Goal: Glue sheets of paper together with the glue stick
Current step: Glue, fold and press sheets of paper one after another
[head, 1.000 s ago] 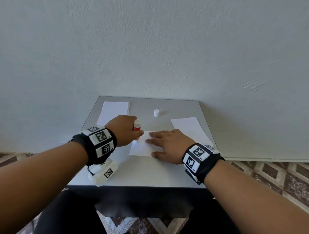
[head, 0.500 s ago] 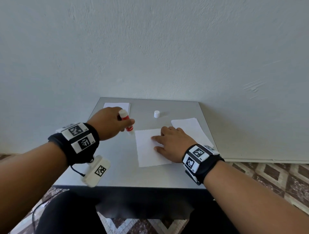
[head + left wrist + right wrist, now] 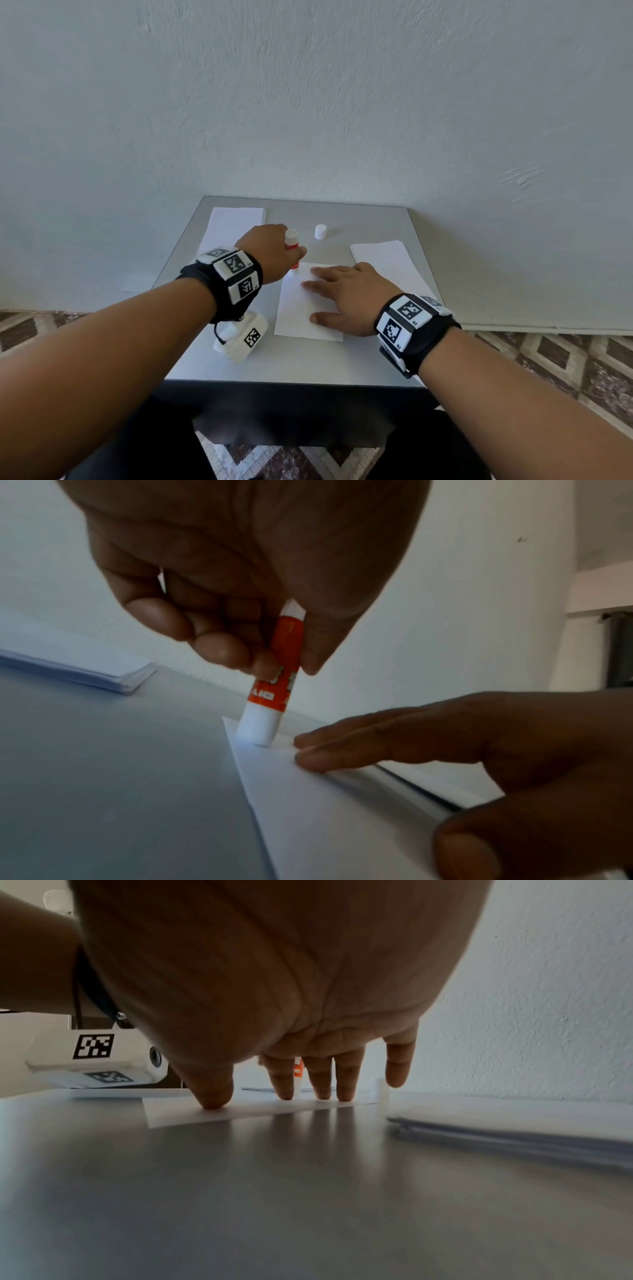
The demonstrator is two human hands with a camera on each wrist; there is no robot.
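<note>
Room: plain whitish wall behind a small grey square table, patterned tile floor around it.
Stacks: one pile of white paper at the far left, another white pile on the right — both well apart from the work.
Sheet: single white sheet of paper lying flat mid-table, long side running away from the person.
Right hand: spread flat, straight fingertips pressing the sheet down, grasping nothing.
Left hand: fingers and thumb curled round the red-and-white glue stick.
Stick: near upright, tilted a bit, long axis vertical, glue end down on the sheet's far left corner.
Cap: small white cylinder standing alone further back.
Tip: I'd guess gluing is just starting — keep the pinning fingers close, use light strokes along the edge so the corner doesn't drag or wrinkle.
</note>
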